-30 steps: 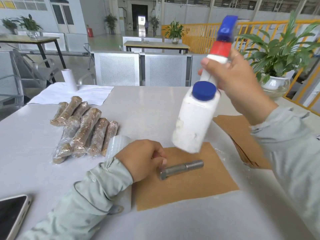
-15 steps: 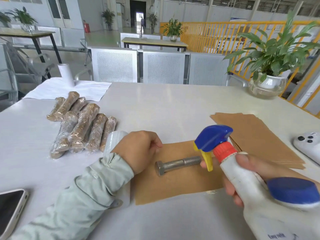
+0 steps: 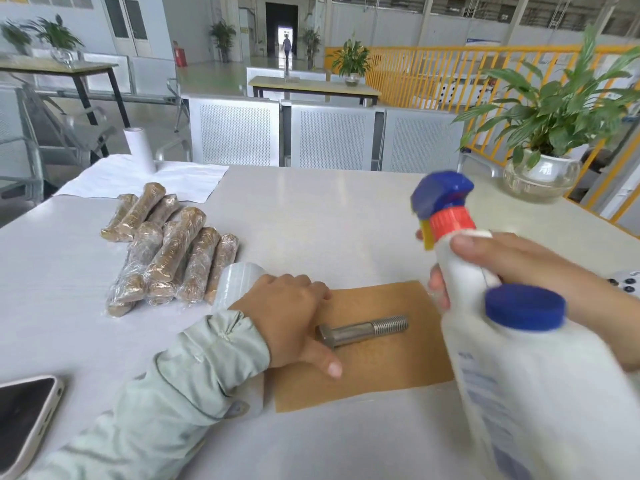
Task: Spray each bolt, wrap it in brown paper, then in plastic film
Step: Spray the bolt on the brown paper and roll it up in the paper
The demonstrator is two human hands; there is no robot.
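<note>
A steel bolt (image 3: 363, 329) lies on a brown paper sheet (image 3: 381, 368), head to the left. My left hand (image 3: 294, 320) rests on the sheet's left edge, thumb stretched out just below the bolt head, fingers loosely curled. My right hand (image 3: 519, 268) grips the neck of a white spray bottle (image 3: 512, 375) with a blue nozzle and red collar, held above the sheet's right side, nozzle facing left. A roll of plastic film (image 3: 239, 282) lies behind my left wrist, partly hidden.
Several wrapped bolts (image 3: 169, 247) lie piled at the left. A phone (image 3: 24, 417) sits at the near left edge. White paper and a white roll (image 3: 140, 147) are at the far left, a potted plant (image 3: 543, 174) far right, a white device (image 3: 623, 282) behind my right wrist.
The spray bottle swung down from high above, then rose a little with its nozzle now above the bolt's right end. My left thumb stretched out below the bolt head.
</note>
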